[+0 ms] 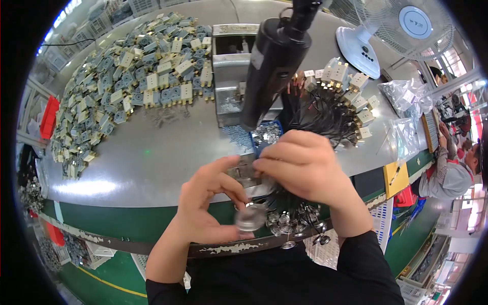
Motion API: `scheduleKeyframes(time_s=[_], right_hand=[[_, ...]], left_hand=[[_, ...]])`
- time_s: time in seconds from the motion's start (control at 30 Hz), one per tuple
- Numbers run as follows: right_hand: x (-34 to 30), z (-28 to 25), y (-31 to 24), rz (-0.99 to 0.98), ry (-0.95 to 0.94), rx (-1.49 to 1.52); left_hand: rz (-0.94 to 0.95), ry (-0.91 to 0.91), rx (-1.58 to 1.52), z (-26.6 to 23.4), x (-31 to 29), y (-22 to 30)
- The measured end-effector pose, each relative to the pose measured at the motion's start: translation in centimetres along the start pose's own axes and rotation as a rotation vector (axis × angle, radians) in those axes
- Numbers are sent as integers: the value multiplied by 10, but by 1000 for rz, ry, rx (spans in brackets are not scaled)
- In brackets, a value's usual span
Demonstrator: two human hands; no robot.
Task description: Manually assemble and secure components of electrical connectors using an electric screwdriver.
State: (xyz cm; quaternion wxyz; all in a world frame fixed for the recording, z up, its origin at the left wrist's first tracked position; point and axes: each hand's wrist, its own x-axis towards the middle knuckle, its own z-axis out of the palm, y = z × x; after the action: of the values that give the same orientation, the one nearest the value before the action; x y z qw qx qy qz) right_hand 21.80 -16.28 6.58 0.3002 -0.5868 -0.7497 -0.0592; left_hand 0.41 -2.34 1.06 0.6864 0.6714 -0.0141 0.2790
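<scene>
My left hand (211, 198) is curled at the table's front edge, with a round silvery metal part (250, 217) between its thumb and fingers. That part is smeared by motion. To its right my right hand (302, 162) is closed in a pinch over a small metal fixture (244, 173); whatever lies between its fingertips is hidden. Beneath the right hand, a bundle of black wires ends in several shiny round metal parts (287, 221) at the table's edge. Just beyond the fingers sits a blue tray (278, 125) of small metal pieces.
A large heap of grey and cream plug-like parts (147, 66) covers the far left. A black cylindrical tool (277, 71) stands ahead of my hands, beside a metal machine (229, 76). Wired cream blocks (358, 101), a fan (414, 23) and plastic bags (406, 96) are on the right. Another person (452, 175) sits farther right.
</scene>
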Motion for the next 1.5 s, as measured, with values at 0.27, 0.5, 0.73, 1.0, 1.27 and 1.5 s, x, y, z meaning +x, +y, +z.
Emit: scheduleKeyframes(time_s=[0.27, 0.5, 0.73, 1.0, 1.27, 1.5], right_hand=[[16, 32, -11, 50, -204, 213], [18, 47, -11, 13, -187, 434], [19, 42, -10, 13, -127, 528], [16, 39, -12, 43, -50, 428], [16, 34, -5, 23, 46, 465], [15, 22, -1, 164, 15, 760]], left_hand=[[65, 98, 550, -15, 8, 23], [-196, -200, 163, -32, 5, 49], [-521, -6, -531, -37, -19, 22], [-386, 66, -338, -28, -17, 18], [-459, 53, -309, -21, -9, 11], [-472, -10, -552, -4, -1, 17]])
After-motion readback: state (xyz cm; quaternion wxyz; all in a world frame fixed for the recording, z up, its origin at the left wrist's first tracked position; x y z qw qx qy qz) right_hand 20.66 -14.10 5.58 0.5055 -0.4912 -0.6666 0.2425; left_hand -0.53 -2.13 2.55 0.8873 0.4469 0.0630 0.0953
